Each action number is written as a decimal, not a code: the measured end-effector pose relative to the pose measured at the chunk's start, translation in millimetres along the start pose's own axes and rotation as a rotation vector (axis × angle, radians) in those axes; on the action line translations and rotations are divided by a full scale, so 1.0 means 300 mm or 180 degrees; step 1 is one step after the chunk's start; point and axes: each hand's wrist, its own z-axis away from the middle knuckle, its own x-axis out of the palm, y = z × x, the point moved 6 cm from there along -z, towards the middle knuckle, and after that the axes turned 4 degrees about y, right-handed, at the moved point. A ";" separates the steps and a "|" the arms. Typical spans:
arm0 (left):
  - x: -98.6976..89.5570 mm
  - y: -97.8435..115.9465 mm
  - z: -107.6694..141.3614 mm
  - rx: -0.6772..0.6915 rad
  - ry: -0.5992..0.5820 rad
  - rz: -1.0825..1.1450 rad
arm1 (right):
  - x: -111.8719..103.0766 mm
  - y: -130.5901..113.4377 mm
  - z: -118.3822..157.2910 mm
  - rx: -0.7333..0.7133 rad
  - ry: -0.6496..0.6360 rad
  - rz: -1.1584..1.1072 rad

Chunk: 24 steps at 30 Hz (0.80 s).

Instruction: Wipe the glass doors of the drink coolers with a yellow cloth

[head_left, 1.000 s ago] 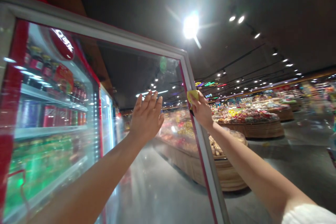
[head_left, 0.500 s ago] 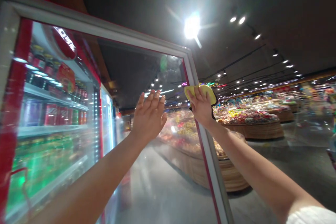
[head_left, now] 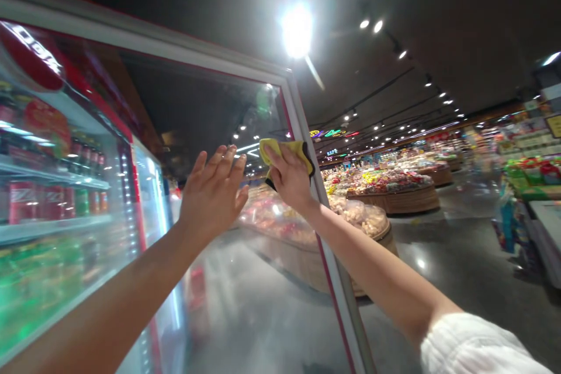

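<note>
Yellow microfibre cloth point(head_left: 284, 153) bunched firmly under the right hand point(head_left: 291, 180), pressed to the cooler's glass door point(head_left: 193, 117); left hand point(head_left: 213, 193) spread wide beside it, apparently bracing the door!

View turned to the right, cloth opened wider

The yellow cloth point(head_left: 284, 155) is seen spread out under the right hand point(head_left: 291, 180), no longer bunched; the glass cooler door point(head_left: 197, 111) is shifted left in the view; more white sleeve point(head_left: 475, 345) is shown; a display of packaged goods point(head_left: 532, 178) is brought in at right.
</note>
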 end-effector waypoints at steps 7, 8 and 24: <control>0.000 -0.010 0.017 0.0103 0.0097 -0.0054 | 0.003 -0.030 -0.081 0.0460 -0.0083 0.0351; -0.002 -0.013 0.022 0.0111 0.0118 -0.0042 | 0.001 -0.050 -0.066 0.0228 -0.0113 0.0332; -0.056 -0.047 0.076 0.0043 0.0012 -0.0147 | -0.012 -0.083 0.011 -0.0588 -0.0130 0.0101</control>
